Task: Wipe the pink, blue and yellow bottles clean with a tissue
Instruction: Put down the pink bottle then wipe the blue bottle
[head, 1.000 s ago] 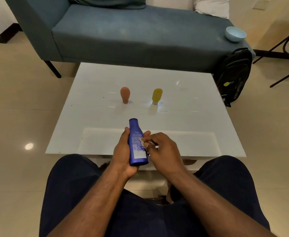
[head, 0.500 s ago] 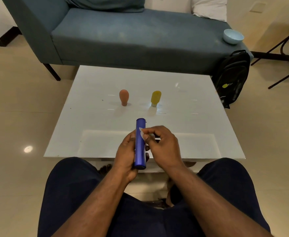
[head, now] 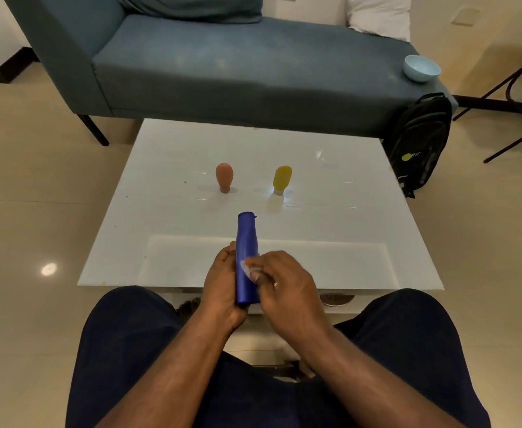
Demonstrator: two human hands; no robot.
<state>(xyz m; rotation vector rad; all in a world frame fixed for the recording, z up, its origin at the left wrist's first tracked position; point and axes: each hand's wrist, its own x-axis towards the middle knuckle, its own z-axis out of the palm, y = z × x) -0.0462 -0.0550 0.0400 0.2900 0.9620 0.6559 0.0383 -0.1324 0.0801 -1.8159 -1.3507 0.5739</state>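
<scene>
Here, in the head view, your left hand [head: 222,288] is wrapped round the lower half of the blue bottle [head: 247,251], held over the near edge of the white table [head: 346,242]. The bottle's long axis points away from you, cap end toward the sofa [head: 253,75]. Your right hand [head: 287,288] pinches a small white tissue [head: 246,268] against the bottle's right side, so the unwiped length, I'd judge, lies forward of your fingertips. The bottle looks smooth, glossy plastic, slim and slightly waisted. Farther out stand the pink bottle [head: 224,177] and the yellow bottle [head: 282,180], both squat, matte and cap-down, well apart from your hands.
</scene>
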